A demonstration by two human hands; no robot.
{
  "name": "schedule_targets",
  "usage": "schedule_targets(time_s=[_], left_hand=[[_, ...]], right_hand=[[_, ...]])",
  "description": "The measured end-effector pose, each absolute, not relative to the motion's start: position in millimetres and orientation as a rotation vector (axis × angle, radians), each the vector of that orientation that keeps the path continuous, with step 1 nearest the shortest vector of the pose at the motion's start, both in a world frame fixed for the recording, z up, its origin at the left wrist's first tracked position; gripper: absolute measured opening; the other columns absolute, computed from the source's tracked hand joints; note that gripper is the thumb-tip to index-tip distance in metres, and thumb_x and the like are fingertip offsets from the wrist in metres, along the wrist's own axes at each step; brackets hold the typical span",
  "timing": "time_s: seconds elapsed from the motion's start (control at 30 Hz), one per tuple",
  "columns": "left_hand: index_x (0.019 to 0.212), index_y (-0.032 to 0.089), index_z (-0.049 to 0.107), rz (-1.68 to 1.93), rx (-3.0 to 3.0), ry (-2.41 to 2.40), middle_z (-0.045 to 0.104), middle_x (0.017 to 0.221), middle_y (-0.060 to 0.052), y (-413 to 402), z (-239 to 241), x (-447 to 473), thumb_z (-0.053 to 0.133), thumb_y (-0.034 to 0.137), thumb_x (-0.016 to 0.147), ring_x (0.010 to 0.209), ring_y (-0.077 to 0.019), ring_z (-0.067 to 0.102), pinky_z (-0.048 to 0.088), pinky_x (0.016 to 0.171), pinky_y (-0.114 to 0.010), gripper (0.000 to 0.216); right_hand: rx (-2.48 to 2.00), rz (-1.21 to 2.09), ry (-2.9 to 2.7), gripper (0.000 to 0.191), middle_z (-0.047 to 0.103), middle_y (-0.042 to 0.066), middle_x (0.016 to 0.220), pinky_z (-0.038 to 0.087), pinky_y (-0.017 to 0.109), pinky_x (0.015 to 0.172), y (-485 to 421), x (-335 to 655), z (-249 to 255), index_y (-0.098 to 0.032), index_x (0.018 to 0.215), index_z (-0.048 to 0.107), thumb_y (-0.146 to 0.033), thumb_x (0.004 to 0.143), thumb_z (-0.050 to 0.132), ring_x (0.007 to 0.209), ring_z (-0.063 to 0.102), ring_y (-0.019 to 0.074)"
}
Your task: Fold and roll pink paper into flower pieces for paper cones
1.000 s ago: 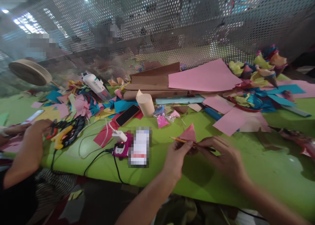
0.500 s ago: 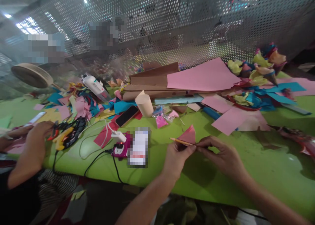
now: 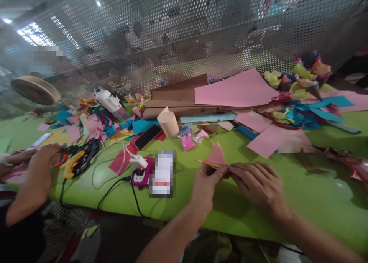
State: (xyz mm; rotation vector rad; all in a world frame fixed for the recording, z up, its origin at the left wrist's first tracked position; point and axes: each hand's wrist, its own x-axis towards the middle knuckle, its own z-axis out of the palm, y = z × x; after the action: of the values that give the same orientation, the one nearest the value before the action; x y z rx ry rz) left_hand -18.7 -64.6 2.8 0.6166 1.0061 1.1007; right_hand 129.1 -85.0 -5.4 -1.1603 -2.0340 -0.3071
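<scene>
My left hand (image 3: 206, 184) is pinched closed on a small pink paper triangle (image 3: 216, 155) and a thin yellow pencil (image 3: 208, 163) that sticks out to the left. My right hand (image 3: 257, 184) meets it from the right, fingers closed on the same paper and pencil at the triangle's base. Both hands rest low over the green table (image 3: 301, 201) near its front edge.
Another person's hand (image 3: 40, 167) lies at the left beside a yellow and black glue gun (image 3: 76, 159). A phone (image 3: 147, 136), a beige paper cone (image 3: 169, 122), a charger with cables (image 3: 138, 161), brown card and pink sheets (image 3: 235, 88), and paper scraps crowd the table. A perforated metal screen stands behind.
My right hand has flattened and slid a little lower over the pencil. The pink triangle stands slightly more upright. The other person's hand has barely shifted.
</scene>
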Motion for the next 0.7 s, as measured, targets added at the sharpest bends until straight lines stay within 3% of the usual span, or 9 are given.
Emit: schedule_targets(time_s=[0.2,0.47,0.7], left_hand=[[0.066,0.015,0.073,1.075,0.653,1.036,0.068,0.065,-0.003,-65.9,3.0,-20.6,0.088,0.04,0.052,0.064,-0.0139,0.057,0.046,0.068,-0.028,0.033],[0.075,0.016,0.076,1.12,0.61,0.97,0.073,0.077,-0.004,-69.2,0.1,-19.7,0.088,0.035,0.054,0.074,-0.0164,0.062,0.048,0.08,-0.031,0.031],[0.066,0.016,0.073,1.132,0.669,0.978,0.07,0.07,-0.001,-69.4,-0.9,-20.2,0.088,0.036,0.056,0.071,-0.0158,0.06,0.047,0.079,-0.031,0.027]], right_hand=[[-1.172,-0.299,-2.065,0.023,0.076,0.001,0.087,0.044,0.031,0.072,-84.8,132.5,-9.7,-0.025,0.109,0.068,-0.014,0.09,0.062,0.075,0.07,0.0157],[-1.168,-0.392,-2.078,0.008,0.075,0.004,0.081,0.043,0.03,0.071,-83.2,128.4,-8.5,-0.019,0.096,0.065,-0.015,0.091,0.062,0.073,0.068,0.0164],[-1.124,-0.15,-2.026,0.011,0.073,0.004,0.078,0.046,0.029,0.064,-80.2,128.4,-6.2,-0.02,0.091,0.065,-0.02,0.094,0.055,0.069,0.067,0.0172]])
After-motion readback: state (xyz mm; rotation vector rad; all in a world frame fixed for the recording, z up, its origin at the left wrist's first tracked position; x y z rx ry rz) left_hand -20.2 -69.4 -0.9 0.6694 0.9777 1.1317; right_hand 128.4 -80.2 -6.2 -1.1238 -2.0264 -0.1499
